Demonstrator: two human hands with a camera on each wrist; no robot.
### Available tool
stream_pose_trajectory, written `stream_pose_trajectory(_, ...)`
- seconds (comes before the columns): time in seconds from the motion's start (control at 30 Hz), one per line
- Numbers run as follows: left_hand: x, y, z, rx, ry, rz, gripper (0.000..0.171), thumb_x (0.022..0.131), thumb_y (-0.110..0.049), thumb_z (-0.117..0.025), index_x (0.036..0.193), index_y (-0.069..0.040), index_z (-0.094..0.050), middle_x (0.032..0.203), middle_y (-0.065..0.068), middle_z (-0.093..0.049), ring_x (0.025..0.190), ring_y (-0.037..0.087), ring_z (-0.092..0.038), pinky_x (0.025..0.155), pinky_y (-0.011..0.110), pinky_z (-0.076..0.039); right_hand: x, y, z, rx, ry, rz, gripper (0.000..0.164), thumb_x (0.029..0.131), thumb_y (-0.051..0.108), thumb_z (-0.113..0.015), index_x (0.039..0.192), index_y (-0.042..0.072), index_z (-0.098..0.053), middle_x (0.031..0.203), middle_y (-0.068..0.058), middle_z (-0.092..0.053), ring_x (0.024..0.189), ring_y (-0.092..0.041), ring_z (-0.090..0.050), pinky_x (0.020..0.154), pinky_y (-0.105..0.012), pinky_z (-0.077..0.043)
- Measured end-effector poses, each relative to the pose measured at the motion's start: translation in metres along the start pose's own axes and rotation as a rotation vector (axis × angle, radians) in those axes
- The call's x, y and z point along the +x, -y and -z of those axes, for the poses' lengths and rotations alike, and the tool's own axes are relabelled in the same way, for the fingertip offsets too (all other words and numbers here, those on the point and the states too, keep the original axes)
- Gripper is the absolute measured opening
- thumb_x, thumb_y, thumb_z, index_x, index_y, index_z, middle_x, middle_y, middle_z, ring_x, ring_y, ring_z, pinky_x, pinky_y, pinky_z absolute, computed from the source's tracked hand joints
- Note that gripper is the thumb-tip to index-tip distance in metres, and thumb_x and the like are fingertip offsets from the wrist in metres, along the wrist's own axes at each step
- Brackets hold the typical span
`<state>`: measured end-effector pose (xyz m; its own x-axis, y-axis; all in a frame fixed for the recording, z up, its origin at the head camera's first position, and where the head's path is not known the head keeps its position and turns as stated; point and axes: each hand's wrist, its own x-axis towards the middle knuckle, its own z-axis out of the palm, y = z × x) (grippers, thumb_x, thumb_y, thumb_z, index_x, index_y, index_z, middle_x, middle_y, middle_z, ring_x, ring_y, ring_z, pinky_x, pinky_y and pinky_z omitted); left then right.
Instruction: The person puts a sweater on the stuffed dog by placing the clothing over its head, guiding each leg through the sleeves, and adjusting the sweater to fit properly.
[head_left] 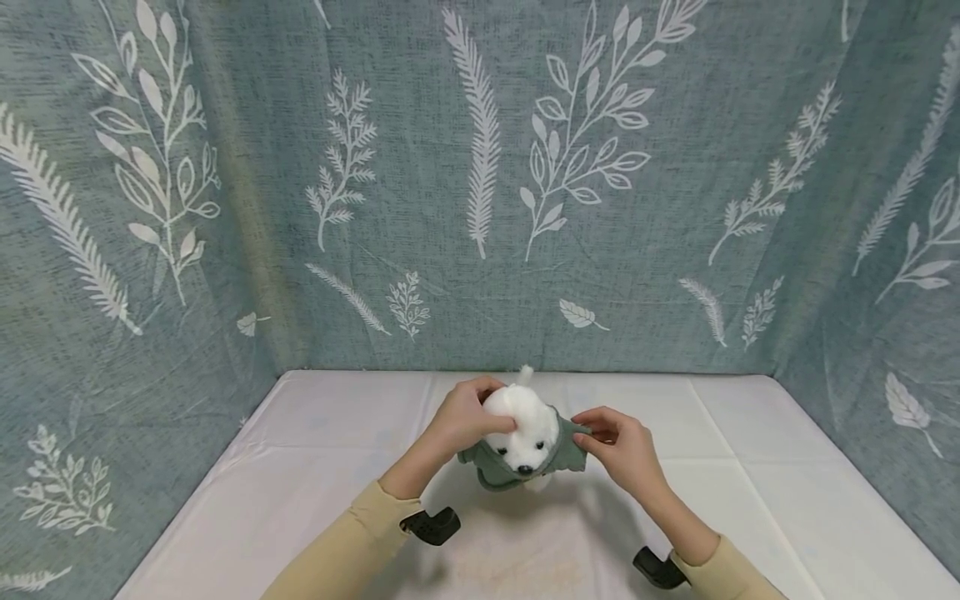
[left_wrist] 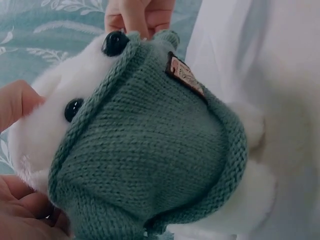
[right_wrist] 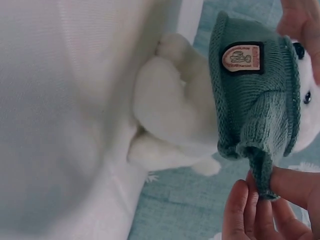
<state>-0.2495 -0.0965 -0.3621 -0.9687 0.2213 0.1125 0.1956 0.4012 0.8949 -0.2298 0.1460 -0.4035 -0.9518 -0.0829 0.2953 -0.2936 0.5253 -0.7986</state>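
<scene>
A white plush dog [head_left: 525,421] with black eyes and a black nose is upright on the table, facing me. A green knitted sweater [left_wrist: 145,135] is round its neck and upper body, and its collar reaches up near the eyes. On the sweater's front is a small patch [right_wrist: 243,58] with a dark border. My left hand [head_left: 468,412] grips the plush dog's head, thumb across the top. My right hand [head_left: 622,446] pinches the end of the sweater's sleeve [right_wrist: 262,175] between thumb and fingers, drawing it out to the side. White legs [right_wrist: 167,110] show below the hem.
The table is covered with a white cloth [head_left: 337,467] with fold lines. Grey-green curtains [head_left: 420,167] with white leaf prints stand behind it and on both sides. Black camera mounts [head_left: 435,527] sit at both wrists, beside beige sleeves [head_left: 352,542].
</scene>
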Motion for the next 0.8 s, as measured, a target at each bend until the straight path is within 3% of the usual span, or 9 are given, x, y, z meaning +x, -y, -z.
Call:
stream_pose_trajectory(0.53,0.006,0.008,0.002,-0.089,0.007,0.016,0.036,0.071,-0.011,-0.076,0.106,-0.008,-0.068,0.100,0.007,-0.068,0.084,0.017,-0.061,0.072,0.035,-0.053,0.004,-0.021,-0.023,-0.007,0.057,-0.084,0.014,0.080,0.010,-0.075,0.093,0.013,-0.071,0.085,0.000,-0.071,0.077,-0.013,-0.066,0.064,-0.025,-0.052)
stream_pose_trajectory(0.8,0.004,0.008,0.002,-0.089,0.034,-0.004,0.036,0.074,-0.015,-0.076,0.109,-0.010,-0.068,0.104,0.007,-0.068,0.088,0.018,-0.061,0.074,0.034,-0.053,0.006,-0.020,-0.029,0.000,0.030,-0.063,0.016,0.078,0.008,-0.077,0.092,0.010,-0.070,0.084,-0.001,-0.071,0.076,-0.013,-0.066,0.064,-0.023,-0.053)
